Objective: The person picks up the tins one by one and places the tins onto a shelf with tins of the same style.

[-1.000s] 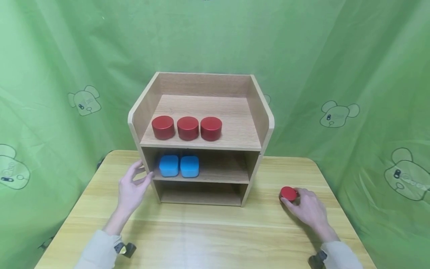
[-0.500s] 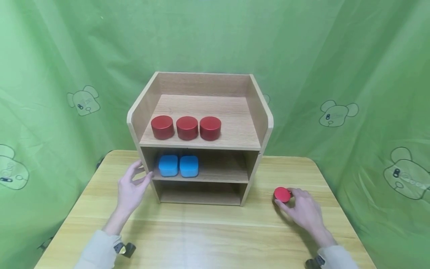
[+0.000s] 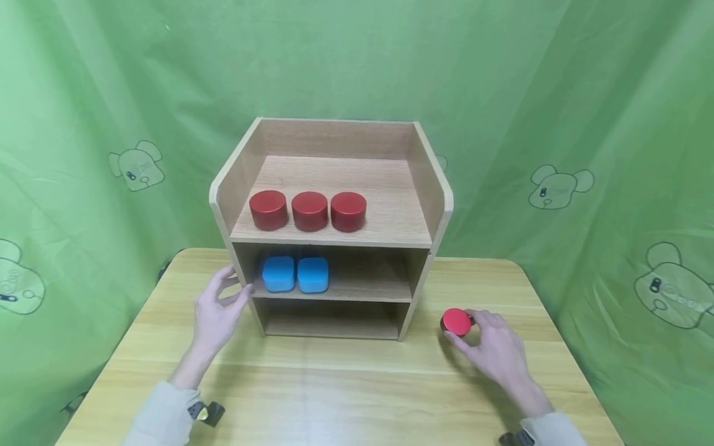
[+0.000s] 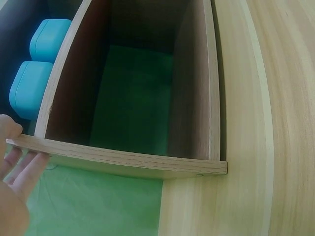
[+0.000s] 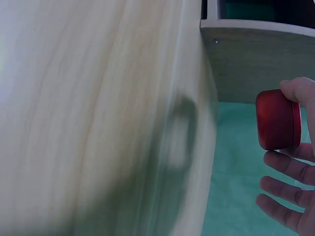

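A small wooden shelf unit [image 3: 334, 240] stands on the table [image 3: 357, 390]. My left hand [image 3: 216, 313] grips its left side panel [image 4: 123, 158], thumb at the front edge and fingers along the outer face. My right hand [image 3: 496, 350] pinches a red round tin [image 3: 456, 322] between thumb and finger, to the right of the unit. In the right wrist view this tin [image 5: 275, 120] is held off the table, and the other fingers are spread below it. Three similar red tins [image 3: 309, 212] line the top shelf. Two blue rounded-square boxes [image 3: 279, 274] sit side by side on the middle shelf.
Raised sides and a back wall edge the top shelf [image 3: 340, 170]. Below the blue boxes is the bottom compartment [image 3: 334, 319]. A green curtain [image 3: 346, 56] hangs behind and on both sides of the table.
My right hand has moved left with the red tin, closer to the shelf unit. The left hand has kept its hold on the side panel.
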The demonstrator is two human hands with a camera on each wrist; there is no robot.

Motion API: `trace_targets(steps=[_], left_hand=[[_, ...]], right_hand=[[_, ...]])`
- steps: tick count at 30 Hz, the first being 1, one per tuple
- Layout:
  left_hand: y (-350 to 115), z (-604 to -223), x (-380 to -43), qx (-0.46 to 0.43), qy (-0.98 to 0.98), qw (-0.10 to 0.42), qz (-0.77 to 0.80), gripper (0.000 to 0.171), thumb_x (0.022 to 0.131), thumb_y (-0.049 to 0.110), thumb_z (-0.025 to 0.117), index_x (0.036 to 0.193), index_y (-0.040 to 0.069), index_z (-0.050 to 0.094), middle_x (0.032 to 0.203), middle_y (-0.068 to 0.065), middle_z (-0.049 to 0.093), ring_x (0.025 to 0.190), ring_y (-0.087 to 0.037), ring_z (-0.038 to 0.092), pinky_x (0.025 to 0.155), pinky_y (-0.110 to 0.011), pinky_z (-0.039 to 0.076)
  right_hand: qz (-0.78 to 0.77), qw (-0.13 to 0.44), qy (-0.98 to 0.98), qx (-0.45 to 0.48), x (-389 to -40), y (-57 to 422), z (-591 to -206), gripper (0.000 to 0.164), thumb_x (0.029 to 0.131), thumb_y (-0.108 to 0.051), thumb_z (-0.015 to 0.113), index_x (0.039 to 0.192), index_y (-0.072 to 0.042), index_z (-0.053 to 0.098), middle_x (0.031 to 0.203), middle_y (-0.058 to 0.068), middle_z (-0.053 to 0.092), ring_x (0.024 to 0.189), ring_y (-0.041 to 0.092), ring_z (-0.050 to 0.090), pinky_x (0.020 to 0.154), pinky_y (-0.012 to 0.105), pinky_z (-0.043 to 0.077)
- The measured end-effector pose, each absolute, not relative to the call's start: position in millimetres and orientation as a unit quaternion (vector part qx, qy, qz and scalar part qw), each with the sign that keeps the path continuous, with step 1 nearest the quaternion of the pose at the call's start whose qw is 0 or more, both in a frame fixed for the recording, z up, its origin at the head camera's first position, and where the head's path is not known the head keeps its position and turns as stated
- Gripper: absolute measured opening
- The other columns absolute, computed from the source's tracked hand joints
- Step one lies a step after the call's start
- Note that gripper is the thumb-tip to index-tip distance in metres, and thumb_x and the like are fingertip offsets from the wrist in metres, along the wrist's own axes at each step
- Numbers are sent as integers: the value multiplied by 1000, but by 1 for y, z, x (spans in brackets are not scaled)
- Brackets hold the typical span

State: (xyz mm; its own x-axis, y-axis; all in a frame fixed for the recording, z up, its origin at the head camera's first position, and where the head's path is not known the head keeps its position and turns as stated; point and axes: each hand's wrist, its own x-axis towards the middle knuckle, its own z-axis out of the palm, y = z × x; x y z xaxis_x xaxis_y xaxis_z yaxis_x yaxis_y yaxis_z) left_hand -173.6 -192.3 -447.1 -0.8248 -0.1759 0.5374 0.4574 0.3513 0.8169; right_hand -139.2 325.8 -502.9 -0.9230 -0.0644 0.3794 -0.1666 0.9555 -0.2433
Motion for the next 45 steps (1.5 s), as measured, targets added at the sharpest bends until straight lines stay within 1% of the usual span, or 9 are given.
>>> trace_targets(steps=[6, 12, 17, 19, 24, 28, 33, 38, 45], left_hand=[[-193, -446, -173, -90, -773, 276, -564, 48, 88, -13, 75, 133, -5, 64, 130, -27, 70, 104, 12, 65, 82, -10, 64], [-194, -447, -174, -90, -773, 278, -563, 47, 88, -12, 76, 133, -4, 65, 130, -27, 70, 104, 13, 65, 82, -10, 64], [-193, -448, -175, -91, -770, 279, -566, 47, 88, -13, 76, 133, -4, 65, 131, -27, 70, 104, 12, 66, 82, -11, 65], [-193, -447, -174, -91, -770, 279, -567, 47, 88, -13, 75, 133, -4, 65, 131, -27, 70, 104, 12, 66, 82, -11, 65], [-193, -448, -175, -89, -773, 277, -563, 48, 87, -14, 75, 133, -5, 64, 131, -27, 70, 104, 13, 65, 82, -11, 65], [-194, -450, -175, -90, -774, 279, -562, 48, 87, -15, 74, 133, -6, 63, 130, -27, 69, 104, 14, 66, 82, -11, 65], [-193, -448, -174, -91, -771, 279, -565, 48, 87, -15, 74, 133, -6, 64, 130, -28, 69, 103, 13, 66, 82, -10, 64], [-192, -447, -174, -91, -771, 280, -565, 47, 87, -14, 74, 133, -5, 64, 130, -28, 70, 103, 13, 65, 81, -9, 64], [-193, -447, -174, -91, -771, 284, -563, 47, 87, -14, 75, 132, -5, 65, 130, -28, 70, 103, 13, 66, 81, -10, 64]], right_hand=[[143, 231, -959, 79, -134, 316, -498, 63, 77, -47, 90, 120, -5, 71, 107, 16, 77, 97, 35, 71, 58, 46, 65], [148, 255, -952, 89, -127, 304, -488, 62, 73, -44, 93, 118, -7, 72, 106, 14, 77, 96, 32, 71, 57, 44, 64], [150, 264, -949, 86, -121, 292, -477, 62, 73, -45, 92, 117, -7, 73, 104, 13, 77, 95, 32, 70, 57, 44, 63], [153, 269, -947, 87, -118, 288, -472, 61, 72, -45, 92, 117, -7, 73, 103, 13, 77, 94, 31, 70, 55, 43, 62], [151, 291, -940, 95, -115, 280, -465, 61, 68, -43, 94, 114, -8, 73, 98, 11, 77, 88, 28, 69, 51, 33, 56], [145, 309, -934, 106, -112, 276, -460, 61, 67, -44, 94, 112, -8, 73, 93, 9, 76, 84, 26, 69, 49, 26, 51], [141, 326, -927, 118, -108, 270, -453, 61, 66, -43, 93, 111, -7, 73, 91, 9, 75, 80, 25, 68, 47, 24, 50], [141, 341, -920, 129, -105, 264, -445, 61, 63, -41, 94, 111, -8, 73, 91, 9, 76, 77, 23, 67, 47, 26, 52], [144, 354, -914, 136, -100, 255, -436, 59, 67, -45, 90, 110, -7, 73, 90, 9, 76, 77, 22, 68, 48, 28, 54]])
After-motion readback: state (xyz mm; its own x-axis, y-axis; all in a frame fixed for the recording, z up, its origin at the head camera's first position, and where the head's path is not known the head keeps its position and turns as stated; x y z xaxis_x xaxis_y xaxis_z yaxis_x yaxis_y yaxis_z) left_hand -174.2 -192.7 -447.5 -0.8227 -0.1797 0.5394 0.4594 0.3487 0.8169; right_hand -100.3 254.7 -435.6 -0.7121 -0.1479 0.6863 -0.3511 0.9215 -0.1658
